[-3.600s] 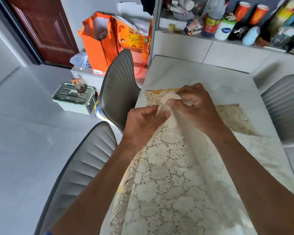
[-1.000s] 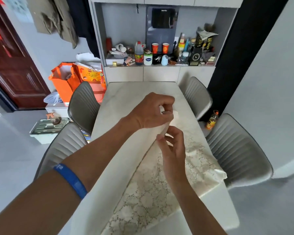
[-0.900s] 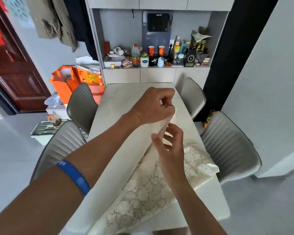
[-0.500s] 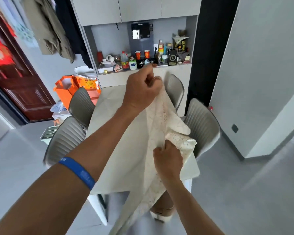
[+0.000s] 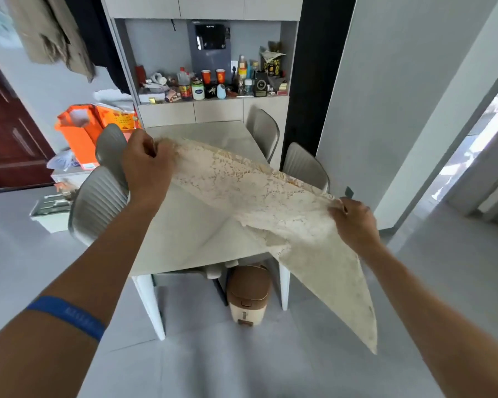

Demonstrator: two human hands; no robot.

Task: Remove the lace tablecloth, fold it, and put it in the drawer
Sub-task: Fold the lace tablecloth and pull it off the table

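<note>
Stretching lace tablecloth [image 5: 259, 196] between left hand [image 5: 148, 165], right hand [image 5: 355, 222].

Both forearms are bare from the frame's lower corners up to the hands, with no sleeve showing on either. The left arm wears a single blue wristband [image 5: 66, 315], a smooth, narrow, rubbery-looking loop sitting well up the forearm, with faint lettering pressed into it in the same blue, too blurred to read. The left hand [image 5: 147, 165] and the right hand [image 5: 355, 222] are bare, and the right arm is bare too.
</note>
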